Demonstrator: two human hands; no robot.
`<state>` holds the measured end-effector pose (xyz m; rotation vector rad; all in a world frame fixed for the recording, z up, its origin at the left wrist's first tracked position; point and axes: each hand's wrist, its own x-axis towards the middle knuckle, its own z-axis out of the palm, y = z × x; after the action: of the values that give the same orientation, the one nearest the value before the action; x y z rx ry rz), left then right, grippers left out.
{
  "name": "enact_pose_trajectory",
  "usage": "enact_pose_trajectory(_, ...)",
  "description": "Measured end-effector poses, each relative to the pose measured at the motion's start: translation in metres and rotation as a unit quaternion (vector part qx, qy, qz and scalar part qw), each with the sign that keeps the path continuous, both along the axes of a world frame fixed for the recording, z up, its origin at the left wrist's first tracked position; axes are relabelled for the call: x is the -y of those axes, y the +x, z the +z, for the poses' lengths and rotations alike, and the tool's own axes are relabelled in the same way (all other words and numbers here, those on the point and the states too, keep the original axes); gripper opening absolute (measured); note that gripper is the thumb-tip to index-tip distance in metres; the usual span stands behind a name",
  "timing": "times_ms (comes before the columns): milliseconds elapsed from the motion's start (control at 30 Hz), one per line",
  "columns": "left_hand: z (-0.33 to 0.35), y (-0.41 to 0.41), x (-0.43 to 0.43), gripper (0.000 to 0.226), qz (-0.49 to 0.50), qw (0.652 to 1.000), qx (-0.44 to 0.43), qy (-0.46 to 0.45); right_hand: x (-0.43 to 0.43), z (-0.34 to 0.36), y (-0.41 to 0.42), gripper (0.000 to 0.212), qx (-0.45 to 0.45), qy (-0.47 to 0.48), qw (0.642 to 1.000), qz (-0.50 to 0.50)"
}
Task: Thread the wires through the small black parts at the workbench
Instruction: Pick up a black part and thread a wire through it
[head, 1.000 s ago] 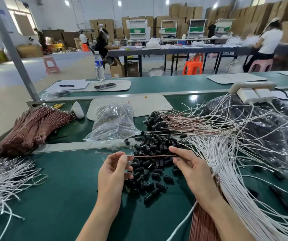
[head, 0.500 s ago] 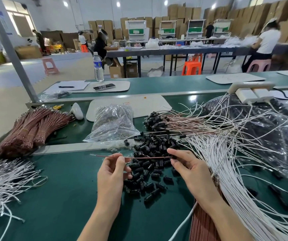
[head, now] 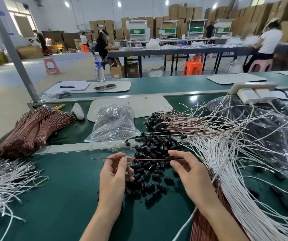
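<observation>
since a second ago the brown wire [head: 146,159] has been drawn slightly to the left, so that more of its tip is shown beyond the left hand [head: 115,173]. from this it is judged that one threading is in hand, with most parts still loose. the wire is pinched between thumb and forefinger of the left hand, the other fingers being curled. it is held level over the pile of black parts [head: 155,146], which is spread across the middle of the workbench [head: 61,197]. its other end is pinched by the right hand [head: 188,171]. whether a black part is held there too cannot be told against the pile. white wires [head: 226,171] are fanned toward the right edge.
</observation>
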<state>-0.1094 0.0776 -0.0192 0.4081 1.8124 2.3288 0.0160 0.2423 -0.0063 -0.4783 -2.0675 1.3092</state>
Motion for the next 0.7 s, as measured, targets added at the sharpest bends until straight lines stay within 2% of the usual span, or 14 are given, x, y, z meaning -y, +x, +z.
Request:
enact_pose_trajectory(133,0.002,0.000,0.000,0.008,-0.011,1.000,0.003,0.009,-0.001,0.003,0.000,0.039,-0.006,-0.063,0.998,0.015)
enact_pose_trajectory(233,0.002,0.002,0.000,0.009,-0.026,1.000,-0.006,0.006,-0.001,0.007,0.001,0.034,-0.013,-0.094,0.995,0.031)
enact_pose_trajectory(333,0.003,0.005,0.000,0.025,-0.062,0.998,-0.024,-0.011,-0.002,0.010,0.004,0.026,-0.041,-0.156,0.986,0.052)
enact_pose_trajectory(433,0.006,0.008,0.002,0.022,-0.087,0.996,-0.023,0.000,-0.005,0.009,0.007,0.035,-0.070,-0.233,0.967,0.078)
enact_pose_trajectory(567,0.010,0.009,0.002,0.012,-0.109,0.993,0.004,0.050,-0.007,0.006,0.002,0.058,-0.114,-0.333,0.929,0.115)
enact_pose_trajectory(700,0.015,0.014,0.003,0.024,-0.138,0.986,0.038,0.086,-0.004,0.006,0.000,0.059,-0.130,-0.388,0.899,0.158)
